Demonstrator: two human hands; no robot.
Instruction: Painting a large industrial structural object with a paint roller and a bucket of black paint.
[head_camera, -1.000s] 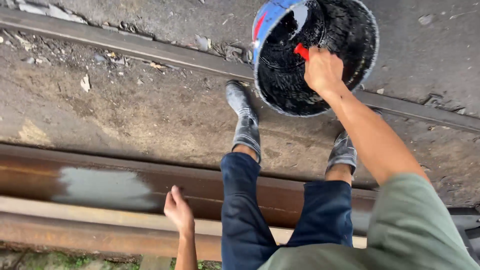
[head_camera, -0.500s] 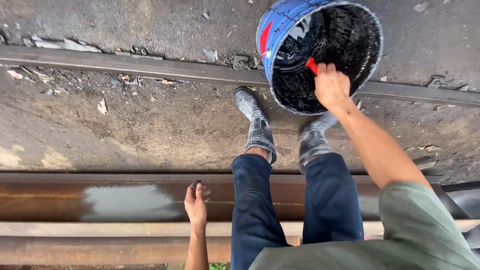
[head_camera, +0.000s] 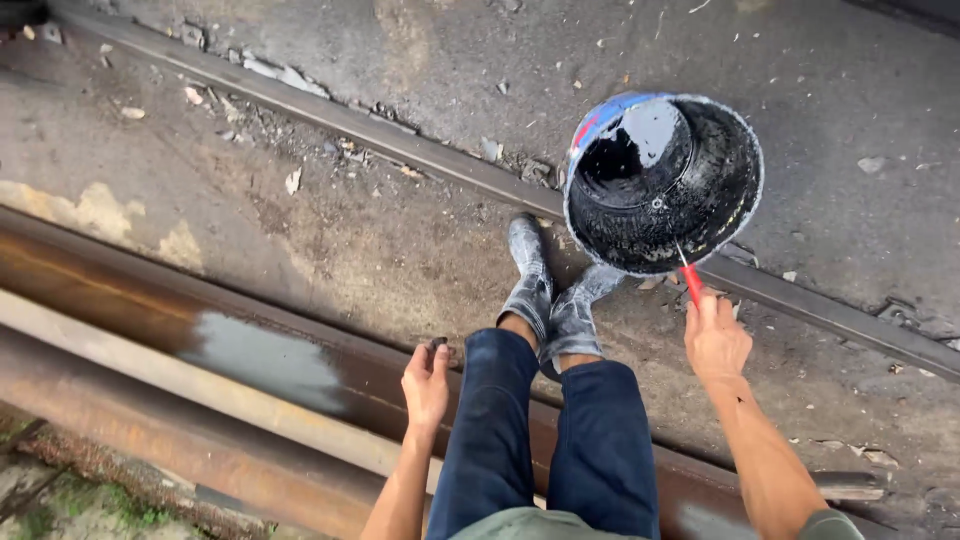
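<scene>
Right hand grip clamped on red-handled brush in paint bucket; left hand open

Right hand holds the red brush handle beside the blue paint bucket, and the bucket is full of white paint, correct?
Not quite. In the head view the round blue paint bucket holds black paint, not white. The right hand does hold the red brush handle beside it.

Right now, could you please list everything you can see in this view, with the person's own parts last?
paint bucket: one, blue outside, black and wet inside, upper right
red handle: one, sticking out of the bucket, held by right hand
rusty steel beam: one, brown with a grey painted patch, lower left
metal strip: one, dark, crossing the concrete ground
boots: two, grey
legs: two, blue jeans
left hand: on the beam
right hand: gripping the handle
</scene>
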